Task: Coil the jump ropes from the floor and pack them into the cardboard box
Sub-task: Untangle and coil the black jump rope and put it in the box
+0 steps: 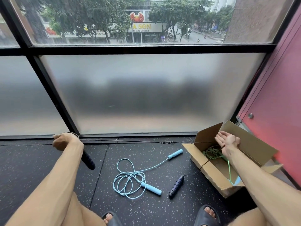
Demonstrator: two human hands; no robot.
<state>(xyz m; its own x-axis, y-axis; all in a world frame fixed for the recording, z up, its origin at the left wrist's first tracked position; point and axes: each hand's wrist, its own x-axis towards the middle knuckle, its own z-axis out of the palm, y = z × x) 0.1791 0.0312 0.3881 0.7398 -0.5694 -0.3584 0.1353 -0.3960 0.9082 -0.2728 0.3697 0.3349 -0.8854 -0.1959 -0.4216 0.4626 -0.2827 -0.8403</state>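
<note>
My left hand (65, 141) grips one dark purple handle (88, 160) of the black jump rope, with a loop of cord round the hand. The black cord (130, 141) runs taut to the right, with a knot (167, 142) midway, to my right hand (228, 144) above the cardboard box (210, 170). There it lies across the relaxed palm, then drops over the box's front wall towards the second purple handle (176, 185) on the floor. A green rope (213, 153) lies inside the box. The light blue rope (130, 178) lies loosely looped on the floor.
The box stands open at the right, against a pink wall (273, 111). A frosted glass window (138, 95) with a black frame closes the front. The floor is dark speckled rubber mat (40, 160). My sandalled feet (206, 214) are at the bottom edge.
</note>
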